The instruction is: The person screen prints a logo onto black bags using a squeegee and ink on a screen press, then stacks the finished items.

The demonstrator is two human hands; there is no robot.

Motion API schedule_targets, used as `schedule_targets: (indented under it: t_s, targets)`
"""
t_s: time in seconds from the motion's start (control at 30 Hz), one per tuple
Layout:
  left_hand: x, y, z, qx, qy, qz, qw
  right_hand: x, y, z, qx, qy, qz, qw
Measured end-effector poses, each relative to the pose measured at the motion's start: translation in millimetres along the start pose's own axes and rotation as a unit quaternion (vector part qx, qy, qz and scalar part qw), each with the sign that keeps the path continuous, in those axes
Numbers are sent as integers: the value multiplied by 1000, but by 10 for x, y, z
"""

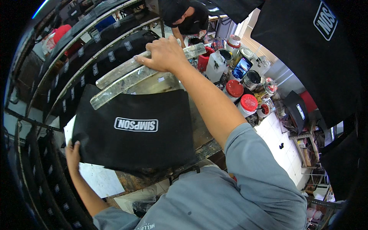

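A black fabric piece (134, 142) with a white printed rectangle lies flat on a worn work table (201, 132). My left hand (72, 155) grips its near left corner. My right hand (165, 53) rests on top of a long, paint-smeared metal frame bar (126, 78) that lies across the far edge of the fabric. A second similar bar runs just behind the first one.
Rows of black printed fabric pieces hang on racks (82, 57) at the left. Jars with red lids (241, 97), tins and a white jug (215, 65) crowd the right of the table. Another person in black (188, 17) bends over at the far side. More black fabric (306, 46) hangs at upper right.
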State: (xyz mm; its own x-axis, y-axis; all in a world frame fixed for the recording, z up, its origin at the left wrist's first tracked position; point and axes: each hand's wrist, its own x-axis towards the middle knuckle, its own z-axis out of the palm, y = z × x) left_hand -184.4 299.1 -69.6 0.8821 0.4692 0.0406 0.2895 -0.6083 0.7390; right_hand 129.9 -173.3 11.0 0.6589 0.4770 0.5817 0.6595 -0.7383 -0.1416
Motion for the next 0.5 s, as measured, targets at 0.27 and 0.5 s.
schedule_targets:
  t_s: [0.27,0.5]
  targets:
    - [1185,604,-1479,95,7,-18,995,-24,-16,-34,16,-7,6,1000]
    - [1743,1228,-2041,248,19,73,966,-26,-9,-20,0,-13,-5,1000]
